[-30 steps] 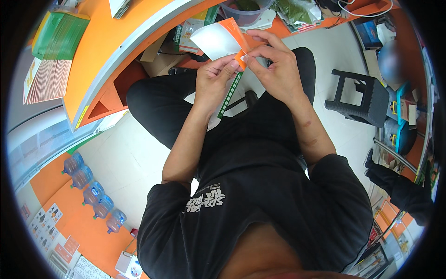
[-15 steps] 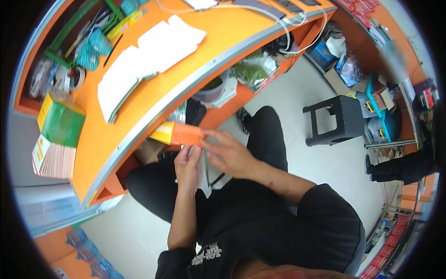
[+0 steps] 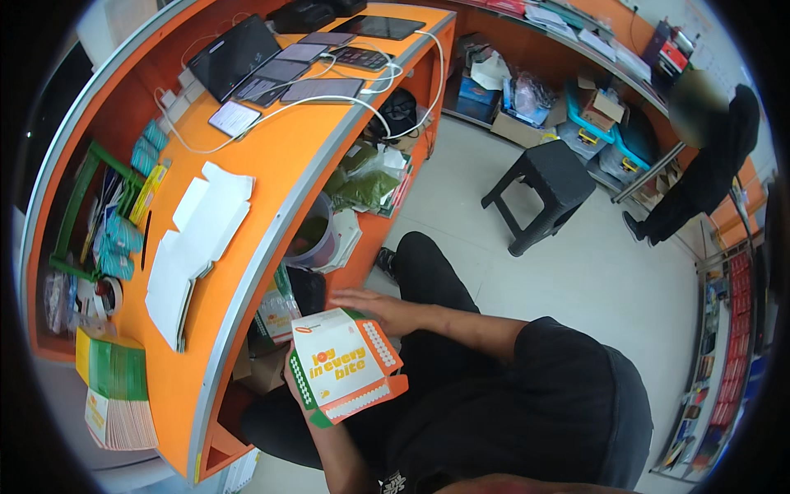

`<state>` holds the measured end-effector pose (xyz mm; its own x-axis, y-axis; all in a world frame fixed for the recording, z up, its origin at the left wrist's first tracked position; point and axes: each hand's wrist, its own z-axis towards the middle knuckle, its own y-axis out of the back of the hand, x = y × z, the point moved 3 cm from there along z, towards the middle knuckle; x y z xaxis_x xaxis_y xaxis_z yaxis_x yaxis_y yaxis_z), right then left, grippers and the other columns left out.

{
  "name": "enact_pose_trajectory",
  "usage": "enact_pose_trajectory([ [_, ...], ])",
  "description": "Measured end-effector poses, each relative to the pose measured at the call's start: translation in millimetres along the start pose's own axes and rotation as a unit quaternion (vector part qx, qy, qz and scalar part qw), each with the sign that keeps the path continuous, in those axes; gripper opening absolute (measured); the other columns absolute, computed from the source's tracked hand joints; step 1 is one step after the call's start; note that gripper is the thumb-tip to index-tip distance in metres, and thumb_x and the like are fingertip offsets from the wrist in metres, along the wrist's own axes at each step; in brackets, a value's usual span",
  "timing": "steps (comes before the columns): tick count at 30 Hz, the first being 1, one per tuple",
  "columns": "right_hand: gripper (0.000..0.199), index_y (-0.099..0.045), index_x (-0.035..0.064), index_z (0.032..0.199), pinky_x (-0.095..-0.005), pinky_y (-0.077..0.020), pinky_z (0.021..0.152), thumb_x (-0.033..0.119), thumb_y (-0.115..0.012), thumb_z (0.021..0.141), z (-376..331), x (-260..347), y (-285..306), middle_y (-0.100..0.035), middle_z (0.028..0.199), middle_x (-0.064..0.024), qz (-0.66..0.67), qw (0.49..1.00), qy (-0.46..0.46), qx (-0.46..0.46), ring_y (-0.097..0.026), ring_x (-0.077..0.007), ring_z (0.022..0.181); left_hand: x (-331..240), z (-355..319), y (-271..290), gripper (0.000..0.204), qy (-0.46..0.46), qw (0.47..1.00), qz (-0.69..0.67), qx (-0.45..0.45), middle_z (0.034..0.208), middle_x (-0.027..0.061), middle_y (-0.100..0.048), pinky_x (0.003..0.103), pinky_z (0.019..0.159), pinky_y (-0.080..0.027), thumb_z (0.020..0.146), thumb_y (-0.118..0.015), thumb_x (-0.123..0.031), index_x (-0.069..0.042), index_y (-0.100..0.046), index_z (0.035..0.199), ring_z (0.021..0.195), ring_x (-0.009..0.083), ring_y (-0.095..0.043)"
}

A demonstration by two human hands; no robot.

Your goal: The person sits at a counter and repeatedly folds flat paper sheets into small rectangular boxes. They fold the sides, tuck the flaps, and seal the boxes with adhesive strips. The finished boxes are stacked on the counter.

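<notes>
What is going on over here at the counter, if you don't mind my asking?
A seated person is holding a partly folded cardboard food box, white with orange and green flaps, over their lap. The left hand grips its lower left edge, and the right hand rests along its top edge. Beside them, flat white box blanks lie on the curved orange counter, along with tablets on charging cables. A black stool stands on the floor nearby.

The left hand (image 3: 295, 372) is mostly hidden behind the folded carton (image 3: 346, 364). At two o'clock, another person (image 3: 706, 160) stands with a blurred face.
</notes>
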<state>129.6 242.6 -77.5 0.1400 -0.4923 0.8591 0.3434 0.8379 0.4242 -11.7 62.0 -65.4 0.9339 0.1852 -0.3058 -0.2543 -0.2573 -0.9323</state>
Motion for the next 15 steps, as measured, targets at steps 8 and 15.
enact_pose_trajectory([
  [8,0.042,-0.055,-0.0001,0.128,-0.0435,-0.0487,0.1,0.017,-0.067,0.091,6.2,6.2,-28.9,-0.06,0.125,-0.0173,-0.029,0.99,-0.053,-0.13,-0.061,-0.0346,0.119,58.1,11.5,35.4,0.059,-0.217,0.95,0.197,-0.109,0.152,0.0156,-0.044,0.047,0.117,-0.038,0.106,-0.053,-0.036,-0.002,-0.037,0.151,0.14,0.0269,-0.046],
  [15,0.06,-0.052,-0.0002,0.134,-0.0425,-0.0508,0.081,0.022,-0.073,0.082,9.7,24.9,-44.7,-0.052,0.119,-0.0174,-0.269,0.961,-0.012,-0.06,-0.062,-0.0346,0.095,61.3,15.6,-7.8,0.035,-0.242,0.852,0.419,-0.199,0.117,0.0134,-0.067,0.03,0.092,-0.052,0.095,-0.07,-0.007,0.007,-0.058,0.126,0.103,0.0164,-0.066],
])
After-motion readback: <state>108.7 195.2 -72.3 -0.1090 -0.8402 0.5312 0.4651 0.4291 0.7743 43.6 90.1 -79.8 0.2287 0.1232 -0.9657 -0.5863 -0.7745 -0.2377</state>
